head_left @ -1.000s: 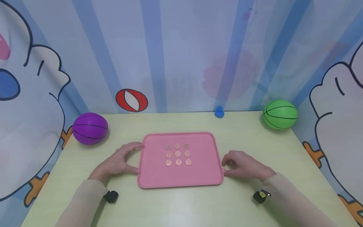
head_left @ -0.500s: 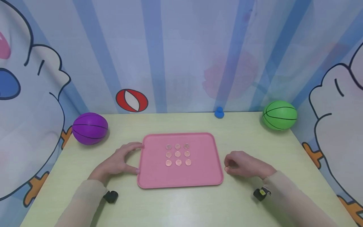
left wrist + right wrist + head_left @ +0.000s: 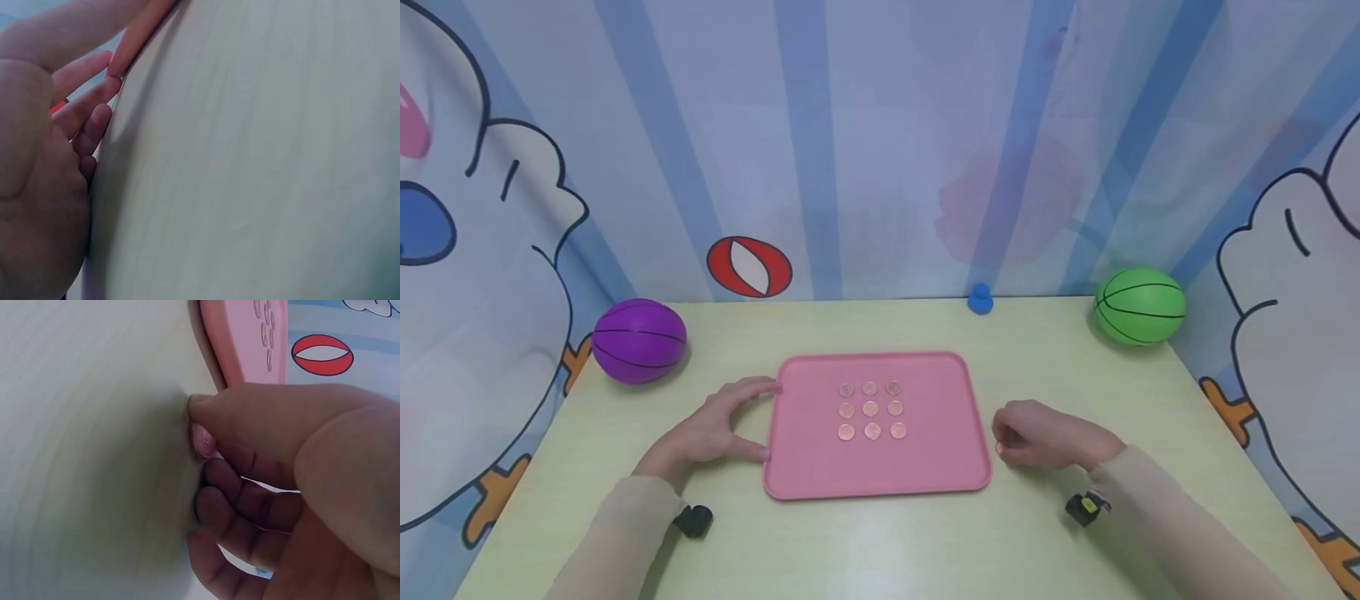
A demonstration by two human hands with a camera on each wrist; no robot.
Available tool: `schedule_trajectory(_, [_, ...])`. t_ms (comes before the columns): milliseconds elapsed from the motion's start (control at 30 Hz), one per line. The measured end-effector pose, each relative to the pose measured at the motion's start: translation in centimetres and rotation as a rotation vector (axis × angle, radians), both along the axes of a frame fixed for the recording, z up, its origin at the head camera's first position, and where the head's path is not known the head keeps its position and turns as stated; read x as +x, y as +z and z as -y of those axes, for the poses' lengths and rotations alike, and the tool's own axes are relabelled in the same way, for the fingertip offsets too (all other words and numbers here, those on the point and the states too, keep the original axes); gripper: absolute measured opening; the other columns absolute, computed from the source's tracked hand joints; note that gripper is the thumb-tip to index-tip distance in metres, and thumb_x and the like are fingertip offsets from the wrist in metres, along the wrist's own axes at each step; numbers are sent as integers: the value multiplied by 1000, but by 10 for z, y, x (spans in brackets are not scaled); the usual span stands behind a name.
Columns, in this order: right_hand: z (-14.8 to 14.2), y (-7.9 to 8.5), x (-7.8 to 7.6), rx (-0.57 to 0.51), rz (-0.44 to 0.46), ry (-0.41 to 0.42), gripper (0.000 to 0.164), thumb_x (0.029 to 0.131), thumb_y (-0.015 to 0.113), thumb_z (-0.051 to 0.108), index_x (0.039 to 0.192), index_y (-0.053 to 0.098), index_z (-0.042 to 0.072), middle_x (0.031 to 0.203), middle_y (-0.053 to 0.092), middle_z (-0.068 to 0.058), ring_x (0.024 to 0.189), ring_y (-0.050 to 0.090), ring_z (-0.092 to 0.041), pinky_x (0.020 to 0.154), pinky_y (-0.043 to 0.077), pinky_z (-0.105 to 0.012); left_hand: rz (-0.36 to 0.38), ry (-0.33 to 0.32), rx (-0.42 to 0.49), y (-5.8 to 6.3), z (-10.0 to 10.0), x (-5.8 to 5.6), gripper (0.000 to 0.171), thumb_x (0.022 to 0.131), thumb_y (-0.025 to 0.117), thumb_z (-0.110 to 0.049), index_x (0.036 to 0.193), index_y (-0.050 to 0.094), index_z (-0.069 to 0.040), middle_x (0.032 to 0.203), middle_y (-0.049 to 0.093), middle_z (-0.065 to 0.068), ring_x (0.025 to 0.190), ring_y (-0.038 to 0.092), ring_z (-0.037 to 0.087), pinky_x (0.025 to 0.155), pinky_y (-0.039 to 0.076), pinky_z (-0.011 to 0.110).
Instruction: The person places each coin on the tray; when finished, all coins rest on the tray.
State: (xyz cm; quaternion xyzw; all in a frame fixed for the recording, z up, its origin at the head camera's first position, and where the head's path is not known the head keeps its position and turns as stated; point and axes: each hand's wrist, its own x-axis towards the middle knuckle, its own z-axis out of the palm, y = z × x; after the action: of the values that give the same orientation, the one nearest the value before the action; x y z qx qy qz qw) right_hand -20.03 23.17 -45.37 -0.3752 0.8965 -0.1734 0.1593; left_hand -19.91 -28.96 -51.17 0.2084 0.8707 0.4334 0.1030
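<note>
A pink tray [image 3: 812,475] lies on the table, with small copper-coloured coins [image 3: 870,409] set out on it in three rows of three. My left hand [image 3: 703,429] rests at the tray's left edge, thumb and fingers spread and touching the rim; in the left wrist view its fingertips meet the pink edge. Just off the tray's right side, my right hand [image 3: 1048,435] has its fingers curled. The right wrist view shows it pinching a coin [image 3: 203,441] on edge near the tabletop, under the thumb, with the index fingertip mostly hidden.
A purple ball [image 3: 639,341] sits at the table's back left and a green ball [image 3: 1140,306] at the back right. Near the back edge stands a small blue object [image 3: 980,299]. Printed curtains close off the rear and sides.
My right hand has drawn slightly right, away from the tray's rim, and its thumb and fingers have closed together. The left hand and the tray have stayed put.
</note>
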Motion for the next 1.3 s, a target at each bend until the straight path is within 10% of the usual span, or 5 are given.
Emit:
schedule_trajectory(833, [-23,-11,1,-174,4,-122,19,94,71,-2,110,79,7,98,71,2,94,68,-15,83,62,-30,19,13,-11,1,-1,1,103,70,98,-36,158,47,-24,167,37,8,154,25,40,120,15,77])
schedule_trajectory(1133, [-20,-7,0,-146,-64,-70,26,90,70,-9,76,68,13,73,55,5,74,52,-10,70,51,-26,1,4,-13,1,-1,1,102,70,98,-35,158,48,-23,166,38,7,152,27,39,119,16,76])
schedule_trajectory(1300, [-17,-7,0,-162,-147,-129,12,93,75,0,102,80,6,89,64,4,83,58,-11,73,57,-27,8,9,-13,2,-1,2,101,70,98,-36,158,48,-24,166,38,7,153,26,39,119,15,77])
